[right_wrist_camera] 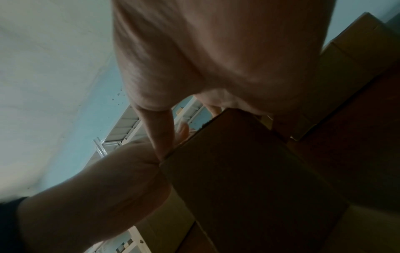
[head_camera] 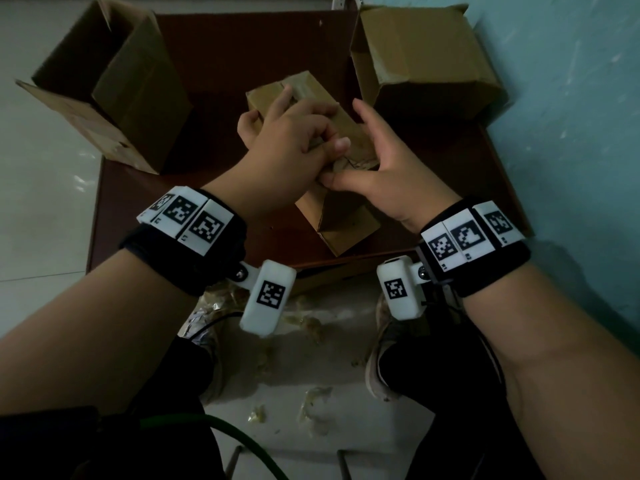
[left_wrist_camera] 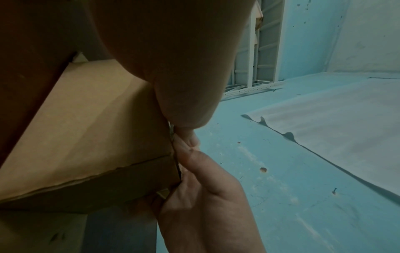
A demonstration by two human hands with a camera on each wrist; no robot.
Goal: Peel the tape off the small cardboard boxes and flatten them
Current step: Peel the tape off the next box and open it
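A long small cardboard box (head_camera: 332,216) lies slanted on the brown table (head_camera: 138,209) in the head view. My left hand (head_camera: 291,133) grips it from above, fingers curled round its left side and one finger lying along the top. My right hand (head_camera: 377,161) holds the box's right side, its thumb pressed at a torn patch on the near top edge. In the left wrist view the right hand (left_wrist_camera: 205,196) pinches the box (left_wrist_camera: 86,128) at a corner seam. The right wrist view shows the box (right_wrist_camera: 249,171) under my palm. I cannot make out any tape.
A larger open cardboard box (head_camera: 114,84) stands at the table's back left, another (head_camera: 422,60) at the back right against the teal wall (head_camera: 571,133). Crumpled tape scraps (head_camera: 311,403) lie on the floor between my shoes. A green cable (head_camera: 242,441) runs below.
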